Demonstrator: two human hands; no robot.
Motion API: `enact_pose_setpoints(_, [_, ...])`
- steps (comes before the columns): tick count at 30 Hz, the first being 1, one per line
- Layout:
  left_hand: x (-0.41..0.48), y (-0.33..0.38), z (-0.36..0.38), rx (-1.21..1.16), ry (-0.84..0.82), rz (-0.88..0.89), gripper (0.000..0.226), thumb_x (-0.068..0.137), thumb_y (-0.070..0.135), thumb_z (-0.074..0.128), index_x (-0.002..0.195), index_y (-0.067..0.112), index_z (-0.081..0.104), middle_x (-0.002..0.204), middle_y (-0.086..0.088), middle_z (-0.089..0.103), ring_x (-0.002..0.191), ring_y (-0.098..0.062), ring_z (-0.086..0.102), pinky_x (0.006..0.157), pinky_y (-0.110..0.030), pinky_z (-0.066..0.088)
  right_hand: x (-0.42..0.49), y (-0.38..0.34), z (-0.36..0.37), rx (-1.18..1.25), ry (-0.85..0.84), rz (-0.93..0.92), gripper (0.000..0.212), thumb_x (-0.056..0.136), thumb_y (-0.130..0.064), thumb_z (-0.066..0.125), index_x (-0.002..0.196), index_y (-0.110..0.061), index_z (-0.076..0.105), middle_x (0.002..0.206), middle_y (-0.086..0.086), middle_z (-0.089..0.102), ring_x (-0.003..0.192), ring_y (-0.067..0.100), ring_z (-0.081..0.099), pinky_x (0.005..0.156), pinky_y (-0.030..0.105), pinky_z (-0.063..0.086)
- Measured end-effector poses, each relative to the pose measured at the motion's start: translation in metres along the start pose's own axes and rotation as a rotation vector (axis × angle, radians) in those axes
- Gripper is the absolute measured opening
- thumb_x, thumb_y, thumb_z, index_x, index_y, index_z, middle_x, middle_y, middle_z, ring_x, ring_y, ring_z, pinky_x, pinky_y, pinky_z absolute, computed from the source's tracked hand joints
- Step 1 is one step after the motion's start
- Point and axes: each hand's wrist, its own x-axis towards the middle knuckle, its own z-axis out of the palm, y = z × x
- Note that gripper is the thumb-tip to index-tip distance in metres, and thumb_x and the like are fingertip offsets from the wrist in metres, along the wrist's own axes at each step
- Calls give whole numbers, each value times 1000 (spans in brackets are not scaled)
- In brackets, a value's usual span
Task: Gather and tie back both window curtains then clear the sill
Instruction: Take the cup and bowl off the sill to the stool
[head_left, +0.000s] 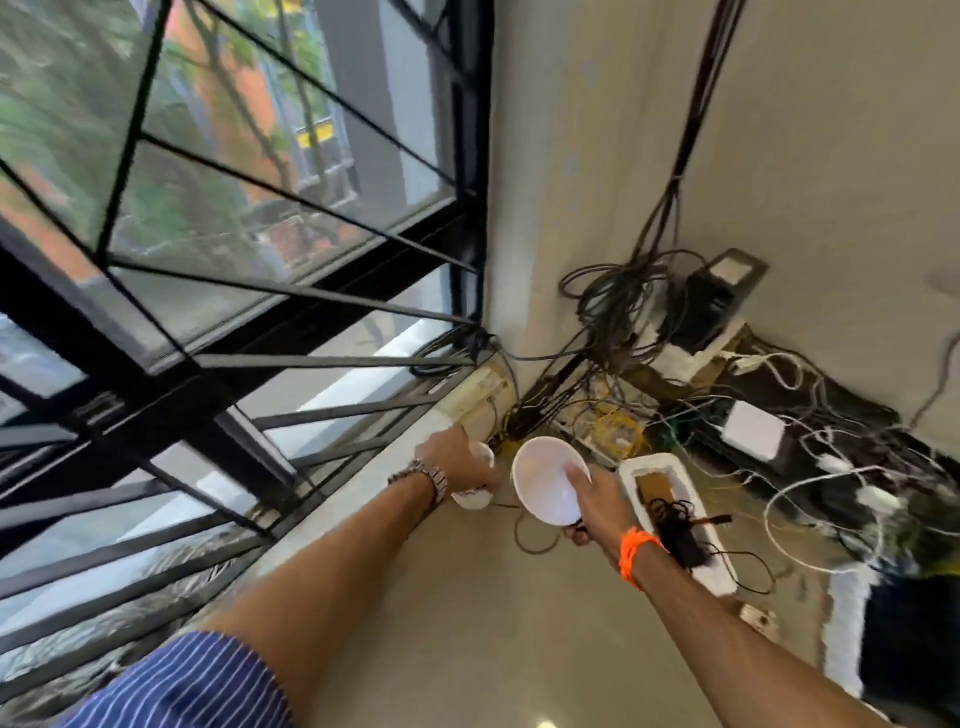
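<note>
Two white vessels are held at the far end of the sill (361, 483): the left hand (457, 457) wraps a small cup (474, 498) just beside the window bars (337, 410), and the right hand (597, 506) pinches a bowl (543, 483) by its rim (thumb inside), mouth tilted towards the viewer. Close on the right lies a white tray (719, 577) holding a black cord. A cable tangle (618, 306) crowds the corner beyond, leaving open surface only on the near side.

A big window (234, 182) with black bars (291, 296) lets in daylight. Pale walls (831, 156) meet in a corner full of tangled wires (618, 296).
</note>
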Motion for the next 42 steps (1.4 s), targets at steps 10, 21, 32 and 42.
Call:
enact_pose_setpoints(10, [-34, 128, 63, 25, 50, 559, 78, 44, 59, 80, 112, 33, 53, 110, 7, 61, 100, -17, 55, 88, -41, 48, -51, 42, -135, 213, 230, 138, 26, 100, -12, 47, 123, -1, 52, 97, 32, 64, 53, 35, 66, 37, 27, 47])
enact_pose_setpoints(21, [-140, 254, 178, -46, -91, 854, 77, 45, 36, 88, 115, 26, 56, 107, 7, 56, 100, -15, 52, 88, -33, 45, -191, 142, -281, 439, 503, 223, 21, 99, -10, 50, 113, 3, 59, 97, 31, 65, 56, 36, 69, 45, 35, 57])
enact_pose_setpoints(32, [-293, 359, 332, 114, -339, 1229, 60, 48, 23, 88, 103, 17, 64, 101, -4, 63, 93, -25, 56, 77, -31, 41, -357, 272, -388, 545, 841, 360, 28, 99, -15, 51, 118, 2, 61, 116, 20, 60, 54, 25, 69, 44, 31, 57])
enact_pose_setpoints(42, [-393, 375, 469, 194, -573, 1394, 67, 51, 28, 87, 111, 22, 58, 107, 6, 54, 100, -20, 55, 88, -40, 46, -489, 394, -421, 611, 1035, 539, 23, 100, -17, 47, 113, -5, 62, 110, 23, 64, 45, 24, 68, 42, 28, 55])
